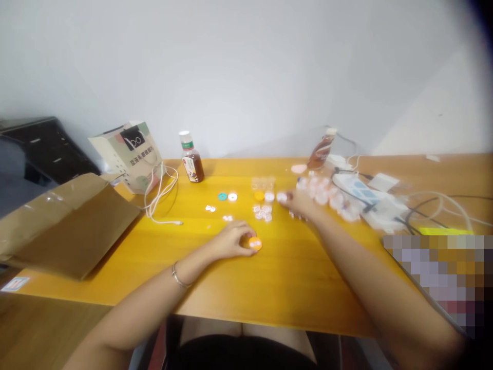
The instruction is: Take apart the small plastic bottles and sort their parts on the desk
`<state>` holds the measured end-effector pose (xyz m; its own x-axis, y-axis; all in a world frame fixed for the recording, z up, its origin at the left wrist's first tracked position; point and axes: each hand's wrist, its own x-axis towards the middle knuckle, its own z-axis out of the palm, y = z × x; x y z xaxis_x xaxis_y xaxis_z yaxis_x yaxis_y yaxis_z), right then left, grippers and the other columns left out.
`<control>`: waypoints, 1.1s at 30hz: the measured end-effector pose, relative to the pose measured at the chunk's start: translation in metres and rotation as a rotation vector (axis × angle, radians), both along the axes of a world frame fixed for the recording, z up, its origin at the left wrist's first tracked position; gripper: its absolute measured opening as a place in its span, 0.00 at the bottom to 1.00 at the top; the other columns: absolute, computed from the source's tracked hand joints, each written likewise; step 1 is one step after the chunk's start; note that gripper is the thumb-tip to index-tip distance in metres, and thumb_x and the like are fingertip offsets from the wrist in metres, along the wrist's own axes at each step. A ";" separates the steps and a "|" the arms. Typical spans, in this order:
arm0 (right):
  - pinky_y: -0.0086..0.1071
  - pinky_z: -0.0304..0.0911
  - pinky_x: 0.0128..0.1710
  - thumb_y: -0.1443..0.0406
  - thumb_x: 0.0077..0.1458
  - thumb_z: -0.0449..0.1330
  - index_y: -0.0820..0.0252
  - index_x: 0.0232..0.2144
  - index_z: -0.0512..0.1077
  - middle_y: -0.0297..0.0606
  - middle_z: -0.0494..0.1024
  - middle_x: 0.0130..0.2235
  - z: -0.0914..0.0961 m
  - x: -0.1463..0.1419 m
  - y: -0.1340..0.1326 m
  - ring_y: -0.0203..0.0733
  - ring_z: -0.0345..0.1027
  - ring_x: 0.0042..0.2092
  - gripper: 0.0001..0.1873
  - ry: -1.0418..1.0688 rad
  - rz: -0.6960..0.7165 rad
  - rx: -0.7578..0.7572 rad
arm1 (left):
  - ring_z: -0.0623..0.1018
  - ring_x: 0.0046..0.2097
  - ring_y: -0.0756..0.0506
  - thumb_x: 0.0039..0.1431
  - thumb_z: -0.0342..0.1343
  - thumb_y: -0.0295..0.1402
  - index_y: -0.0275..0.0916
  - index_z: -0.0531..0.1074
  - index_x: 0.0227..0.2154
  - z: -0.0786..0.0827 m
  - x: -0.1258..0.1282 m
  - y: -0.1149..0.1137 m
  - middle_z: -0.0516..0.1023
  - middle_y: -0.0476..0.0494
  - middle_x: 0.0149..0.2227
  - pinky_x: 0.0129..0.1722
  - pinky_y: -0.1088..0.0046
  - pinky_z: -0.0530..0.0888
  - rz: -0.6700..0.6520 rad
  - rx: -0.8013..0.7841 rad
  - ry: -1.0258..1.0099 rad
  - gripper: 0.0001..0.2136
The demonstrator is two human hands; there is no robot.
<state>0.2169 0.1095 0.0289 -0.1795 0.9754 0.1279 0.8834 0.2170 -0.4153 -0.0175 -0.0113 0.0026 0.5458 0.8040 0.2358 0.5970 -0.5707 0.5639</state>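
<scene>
Orange disc (pixel 255 243) is nearer; blurred white disc (pixel 281 196) farther.

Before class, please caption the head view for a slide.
Left hand holding an orange disc, right hand at a white disc.

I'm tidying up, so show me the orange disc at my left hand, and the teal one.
Orange disc (pixel 255 244), head view: middle of visible face.
Teal disc (pixel 222 196), head view: middle of visible face.

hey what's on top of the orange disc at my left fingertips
Pale, blurred shapes show on the orange disc; loose or printed, I can't tell. Your left hand covers part of its edge; its underside is hidden.
</scene>
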 end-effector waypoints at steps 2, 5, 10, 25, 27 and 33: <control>0.27 0.49 0.21 0.61 0.45 0.57 0.61 0.20 0.67 0.33 0.67 0.17 -0.001 -0.003 0.002 0.36 0.62 0.21 0.09 0.002 0.012 -0.009 | 0.70 0.39 0.47 0.45 0.60 0.38 0.39 0.70 0.36 0.000 0.000 0.000 0.71 0.46 0.36 0.41 0.71 0.66 -0.008 -0.002 0.003 0.14; 0.27 0.50 0.21 0.60 0.44 0.58 0.61 0.22 0.68 0.33 0.67 0.16 -0.001 -0.004 0.001 0.37 0.62 0.21 0.09 0.030 0.010 0.013 | 0.70 0.39 0.46 0.46 0.59 0.38 0.39 0.70 0.37 0.001 -0.001 0.000 0.70 0.45 0.36 0.41 0.71 0.66 -0.014 -0.001 0.009 0.14; 0.29 0.56 0.25 0.60 0.48 0.55 0.63 0.35 0.69 0.36 0.69 0.24 0.001 -0.007 -0.026 0.38 0.63 0.27 0.13 0.212 0.045 0.196 | 0.69 0.40 0.46 0.47 0.59 0.39 0.39 0.69 0.37 0.001 -0.002 0.000 0.70 0.45 0.36 0.42 0.70 0.65 -0.015 -0.001 0.015 0.15; 0.31 0.60 0.34 0.60 0.46 0.61 0.58 0.37 0.64 0.35 0.67 0.33 -0.010 -0.028 -0.098 0.37 0.60 0.34 0.16 0.285 0.707 -0.102 | 0.71 0.39 0.47 0.52 0.56 0.38 0.38 0.66 0.40 0.007 -0.006 0.000 0.71 0.44 0.37 0.40 0.72 0.67 -0.077 -0.017 0.011 0.14; 0.31 0.60 0.35 0.60 0.47 0.60 0.58 0.36 0.65 0.36 0.68 0.34 -0.012 -0.028 -0.097 0.38 0.61 0.34 0.13 0.279 0.705 -0.102 | 0.71 0.39 0.47 0.52 0.56 0.38 0.38 0.67 0.40 0.008 -0.006 0.000 0.72 0.44 0.37 0.40 0.72 0.67 -0.080 -0.022 0.010 0.14; 0.32 0.60 0.38 0.65 0.47 0.60 0.58 0.35 0.66 0.36 0.68 0.34 -0.016 -0.028 -0.095 0.39 0.62 0.38 0.10 0.293 0.741 -0.053 | 0.72 0.41 0.47 0.55 0.54 0.37 0.38 0.70 0.39 0.009 -0.003 -0.001 0.73 0.43 0.39 0.43 0.71 0.67 -0.108 0.022 0.007 0.11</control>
